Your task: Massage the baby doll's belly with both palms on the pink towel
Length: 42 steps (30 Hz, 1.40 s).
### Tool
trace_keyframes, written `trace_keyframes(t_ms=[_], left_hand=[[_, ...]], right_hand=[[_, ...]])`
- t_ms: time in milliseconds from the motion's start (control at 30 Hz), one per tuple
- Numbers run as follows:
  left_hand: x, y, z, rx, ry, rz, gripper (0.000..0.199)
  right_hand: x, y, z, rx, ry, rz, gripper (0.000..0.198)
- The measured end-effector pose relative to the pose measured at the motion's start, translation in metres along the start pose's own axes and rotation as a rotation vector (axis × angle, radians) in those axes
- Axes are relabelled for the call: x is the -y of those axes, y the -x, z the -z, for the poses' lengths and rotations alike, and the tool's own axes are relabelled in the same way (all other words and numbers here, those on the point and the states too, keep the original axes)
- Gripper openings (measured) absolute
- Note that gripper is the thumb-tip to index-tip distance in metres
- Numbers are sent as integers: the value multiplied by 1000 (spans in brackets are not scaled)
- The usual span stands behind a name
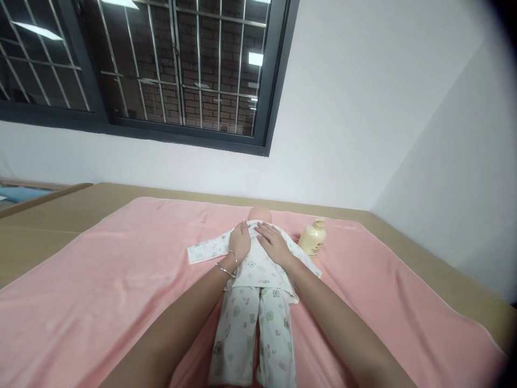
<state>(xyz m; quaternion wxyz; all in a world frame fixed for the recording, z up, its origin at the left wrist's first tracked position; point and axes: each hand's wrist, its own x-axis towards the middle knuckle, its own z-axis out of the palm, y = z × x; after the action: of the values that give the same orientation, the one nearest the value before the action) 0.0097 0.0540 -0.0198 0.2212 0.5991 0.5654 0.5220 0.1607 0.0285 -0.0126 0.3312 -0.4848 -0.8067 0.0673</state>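
Note:
A baby doll in a white printed top and matching trousers lies stretched out on a pink blanket. Its bare head shows at the far end, partly hidden; I cannot tell whether it faces up or down. My left hand, with bangles at the wrist, rests on the left side of the doll's upper body, fingers extended and close together. On the right side, my right hand lies flat with its fingers slightly apart. Neither hand grips anything.
A pale yellow bottle stands on the blanket, right of the doll's sleeve. The blanket covers a tan surface that meets a white wall. A dark-framed window with metal bars is above.

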Motion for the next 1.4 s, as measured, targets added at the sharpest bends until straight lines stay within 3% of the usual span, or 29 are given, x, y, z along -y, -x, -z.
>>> trace_keyframes(t_ms=[133, 267, 333, 500, 733, 833, 933, 1133, 1267, 1400], left_hand=[[1, 1, -1, 6, 36, -25, 57], [3, 1, -1, 1, 40, -21, 56], [4, 1, -1, -5, 44, -26, 56], [8, 3, 0, -3, 42, -95, 51], [11, 4, 0, 19, 17, -152, 50], [8, 4, 1, 46, -36, -175, 51], [6, 2, 1, 75, -93, -206, 51], [8, -3, -1, 143, -326, -340, 39], [5, -4, 1, 184, -349, -430, 45], [2, -8, 2, 247, -384, -324, 40]], right_hand=[[22, 28, -4, -23, 135, -165, 56], [37, 19, 7, 142, 190, 151, 49], [31, 2, 12, 214, 154, 233, 44], [6, -25, 6, 147, 89, -52, 47], [20, -5, -4, 8, 350, -370, 67], [34, 3, -2, -31, 541, -423, 73], [44, 9, -1, -42, 642, -378, 70], [43, 8, -2, -19, 465, -138, 43], [25, 0, 2, -70, 275, -205, 39], [5, -7, 9, -41, 191, -302, 41]])
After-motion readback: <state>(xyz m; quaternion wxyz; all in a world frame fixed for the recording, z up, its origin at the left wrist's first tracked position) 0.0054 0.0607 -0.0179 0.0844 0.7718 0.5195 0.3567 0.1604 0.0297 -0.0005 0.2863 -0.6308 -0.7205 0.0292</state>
